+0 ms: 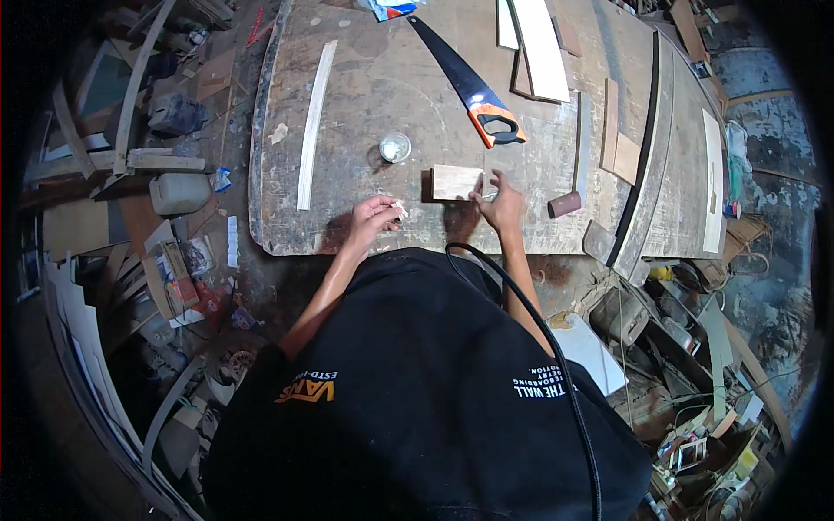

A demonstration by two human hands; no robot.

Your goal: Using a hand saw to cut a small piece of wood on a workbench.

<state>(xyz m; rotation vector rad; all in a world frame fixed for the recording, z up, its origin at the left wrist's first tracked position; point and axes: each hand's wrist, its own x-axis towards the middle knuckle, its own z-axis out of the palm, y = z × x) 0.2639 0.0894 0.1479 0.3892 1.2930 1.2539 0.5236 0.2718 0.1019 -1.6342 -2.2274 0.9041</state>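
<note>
My left hand (pixel 372 217) is above the near edge of the worktable, its fingers pinched on a small crumpled white wad (pixel 400 209). The wad's material is too small to make out. To the right, my right hand (pixel 504 207) has its fingers apart at the right end of a pale rectangular wooden block (pixel 455 183). One fingertip overlaps the block's corner; whether it presses on it I cannot tell. A small clear round cup (pixel 395 148) with whitish contents stands beyond my left hand.
A handsaw (pixel 469 91) with an orange and black handle lies beyond the block. A long pale wood strip (pixel 317 126) is at the left, a brown cylinder (pixel 565 205) at the right. White boards (pixel 540 52) and several strips occupy the table's far right. A black cable (pixel 556 339) hangs before me.
</note>
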